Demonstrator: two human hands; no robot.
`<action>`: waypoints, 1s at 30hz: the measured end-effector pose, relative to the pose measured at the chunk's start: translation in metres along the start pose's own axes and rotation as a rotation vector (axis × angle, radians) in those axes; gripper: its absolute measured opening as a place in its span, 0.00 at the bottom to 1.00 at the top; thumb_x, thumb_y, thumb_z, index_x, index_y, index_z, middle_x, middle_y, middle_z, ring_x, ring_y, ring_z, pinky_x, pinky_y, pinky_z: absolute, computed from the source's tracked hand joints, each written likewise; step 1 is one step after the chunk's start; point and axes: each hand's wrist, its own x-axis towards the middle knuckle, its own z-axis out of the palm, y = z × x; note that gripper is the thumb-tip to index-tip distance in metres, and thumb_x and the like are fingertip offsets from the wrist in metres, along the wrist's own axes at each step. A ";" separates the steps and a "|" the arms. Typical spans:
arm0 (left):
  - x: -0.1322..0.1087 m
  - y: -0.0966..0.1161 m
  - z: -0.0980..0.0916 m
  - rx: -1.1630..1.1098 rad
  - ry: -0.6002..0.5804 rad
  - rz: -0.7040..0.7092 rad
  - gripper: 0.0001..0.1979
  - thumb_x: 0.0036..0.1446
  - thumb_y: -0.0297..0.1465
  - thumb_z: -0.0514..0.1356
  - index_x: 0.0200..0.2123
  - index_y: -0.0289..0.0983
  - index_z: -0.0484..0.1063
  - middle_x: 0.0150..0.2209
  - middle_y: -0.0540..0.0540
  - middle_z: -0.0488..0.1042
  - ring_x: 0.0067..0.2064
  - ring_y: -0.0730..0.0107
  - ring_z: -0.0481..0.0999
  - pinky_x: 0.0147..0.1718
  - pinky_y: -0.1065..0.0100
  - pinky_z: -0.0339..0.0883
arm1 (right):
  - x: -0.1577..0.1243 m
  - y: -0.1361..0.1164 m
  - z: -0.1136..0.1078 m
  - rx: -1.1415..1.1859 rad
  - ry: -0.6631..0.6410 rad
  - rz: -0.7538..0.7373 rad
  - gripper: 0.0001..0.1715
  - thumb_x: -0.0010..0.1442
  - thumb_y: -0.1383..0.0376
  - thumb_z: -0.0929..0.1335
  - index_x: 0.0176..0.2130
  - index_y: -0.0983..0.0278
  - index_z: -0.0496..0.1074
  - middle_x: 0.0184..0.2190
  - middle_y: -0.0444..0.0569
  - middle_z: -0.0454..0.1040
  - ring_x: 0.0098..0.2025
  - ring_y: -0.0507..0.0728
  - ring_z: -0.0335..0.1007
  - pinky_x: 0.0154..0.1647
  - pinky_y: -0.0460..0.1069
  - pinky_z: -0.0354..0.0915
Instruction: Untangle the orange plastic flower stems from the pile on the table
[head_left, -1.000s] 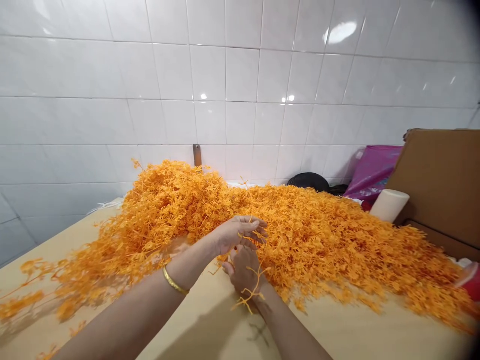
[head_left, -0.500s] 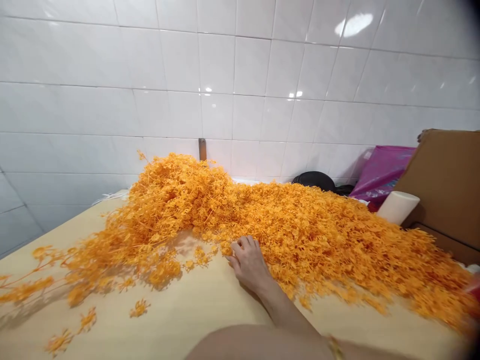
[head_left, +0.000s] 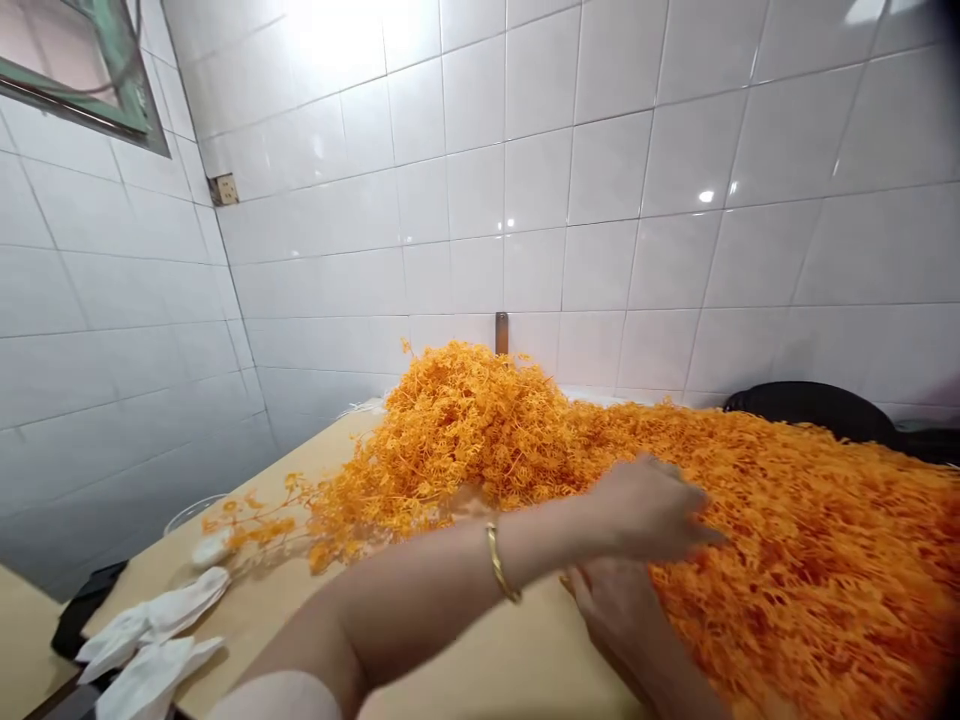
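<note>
A big heap of orange plastic flower sprigs covers the pale wooden table from the middle to the right edge. My left hand, a gold bangle on its wrist, reaches across to the right and lies over the heap with its fingers stretched out, slightly blurred. My right hand sits just below it at the heap's near edge. Its fingers are hidden under the left hand and in the sprigs. A few loose sprigs trail off to the left.
White cloths lie at the table's near left corner. A black rounded object stands behind the heap at the right. White tiled walls close off the back and left, with a window frame at the upper left.
The view has swung left and upward. My left arm has come back into sight and reached across to the heap, above my right hand. The cardboard box and pink bag have left the view.
</note>
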 end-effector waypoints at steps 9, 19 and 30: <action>-0.081 -0.119 -0.014 0.150 0.599 -0.775 0.16 0.41 0.42 0.60 0.29 0.36 0.64 0.36 0.41 0.66 0.44 0.55 0.62 0.40 0.59 0.58 | 0.003 -0.004 -0.009 0.042 -0.130 0.023 0.07 0.55 0.64 0.61 0.31 0.62 0.67 0.32 0.50 0.65 0.36 0.58 0.57 0.35 0.53 0.55; -0.111 -0.148 -0.050 -0.177 0.953 -0.839 0.10 0.55 0.36 0.44 0.29 0.37 0.58 0.21 0.52 0.58 0.22 0.77 0.59 0.21 0.75 0.53 | 0.001 0.002 0.000 0.052 -0.077 -0.005 0.08 0.55 0.62 0.61 0.33 0.62 0.68 0.33 0.50 0.66 0.36 0.57 0.59 0.35 0.52 0.56; -0.132 -0.060 -0.019 -0.259 0.624 -0.481 0.19 0.53 0.43 0.47 0.37 0.36 0.67 0.35 0.42 0.70 0.40 0.64 0.67 0.39 0.62 0.62 | -0.001 0.000 0.000 0.033 -0.059 -0.015 0.09 0.56 0.65 0.60 0.34 0.62 0.68 0.32 0.50 0.66 0.36 0.57 0.59 0.37 0.52 0.57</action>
